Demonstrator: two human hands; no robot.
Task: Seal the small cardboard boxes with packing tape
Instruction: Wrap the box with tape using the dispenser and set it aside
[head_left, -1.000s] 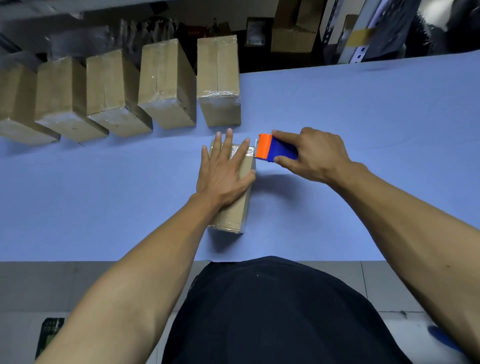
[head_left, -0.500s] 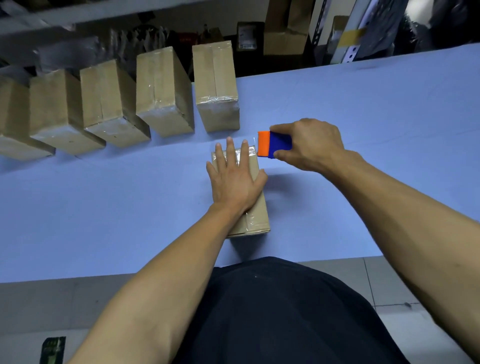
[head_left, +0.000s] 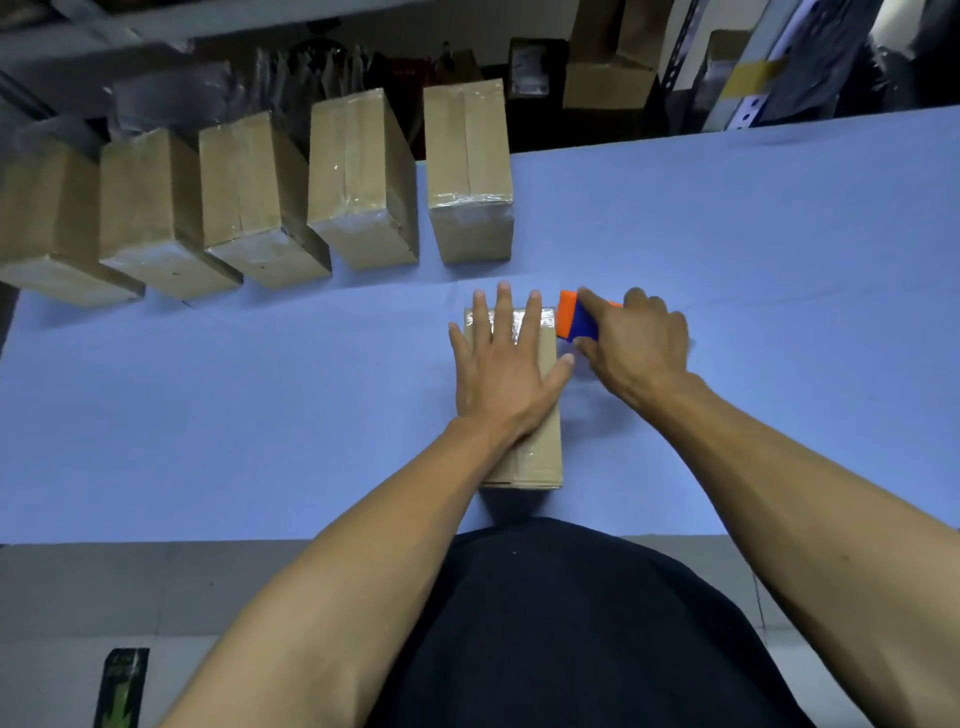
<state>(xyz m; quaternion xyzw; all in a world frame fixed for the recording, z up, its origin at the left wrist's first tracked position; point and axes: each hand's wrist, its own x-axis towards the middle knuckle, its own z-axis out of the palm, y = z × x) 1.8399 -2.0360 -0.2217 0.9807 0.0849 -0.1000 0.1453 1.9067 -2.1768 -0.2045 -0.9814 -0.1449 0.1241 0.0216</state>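
Pressing flat on top: left hand lies palm-down on the small brown cardboard box lying flat mid-table, fingers straight and spread, tips reaching the box's far edge, thumb splayed out over the right edge. Box sits on the pale blue table surface, long axis running away from the person, near end just short of the table's near edge. Shiny clear packing tape shows across the far end of the box top, between and beside the fingertips.

Right hand is just right of the box's far corner, fingers curled round an orange-and-blue plastic tool, thumb underneath, index on top. Orange end points at the box's far right corner; touching it or just short, can't tell. Whether the tool carries a tape roll is hidden by the hand.

Left thumb tip and right thumb are nearly touching.

Back row: five brown cardboard boxes wrapped with glossy clear tape, standing side by side along the far-left table edge, small gaps between them. Rightmost one is well clear of the box under the hand.

Behind the table: dark shelving with more cartons, blurred. Foreground: person's dark shirt, grey tiled floor below the table edge.
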